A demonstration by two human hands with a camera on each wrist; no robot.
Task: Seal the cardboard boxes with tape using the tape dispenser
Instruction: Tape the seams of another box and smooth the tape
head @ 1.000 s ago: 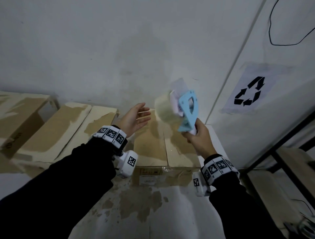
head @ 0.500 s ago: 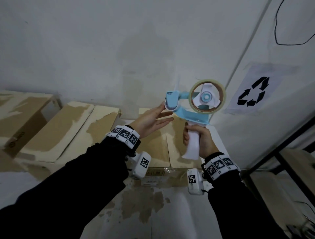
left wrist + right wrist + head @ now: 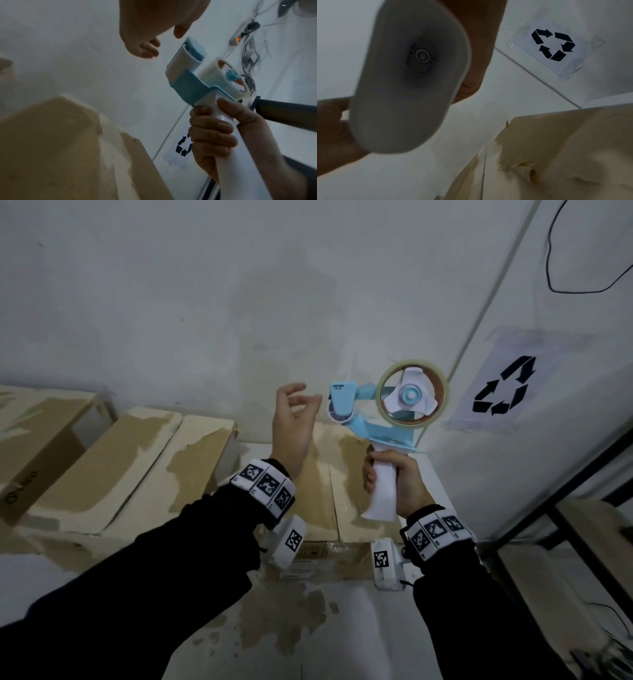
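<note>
My right hand (image 3: 397, 484) grips the white handle of a blue and white tape dispenser (image 3: 376, 419) and holds it upright in the air. Its clear tape roll (image 3: 412, 398) faces me. My left hand (image 3: 294, 419) hovers just left of the dispenser's front roller (image 3: 185, 59), fingers loosely curled and holding nothing. Below both hands sits a closed cardboard box (image 3: 329, 494) with a centre seam between its flaps. In the right wrist view the handle's butt end (image 3: 409, 75) fills the left half, with the box's top (image 3: 556, 148) below right.
More cardboard boxes (image 3: 102, 467) lie in a row to the left along the white wall. A recycling sign (image 3: 503, 385) is taped on the wall at right. A dark metal shelf frame (image 3: 565, 508) stands at the right. Cables (image 3: 248, 54) hang on the wall.
The right hand turned the dispenser from edge-on to upright with the roll facing me. The left hand rose beside the roller, touched near it, then drew its fingers back and curled them.
</note>
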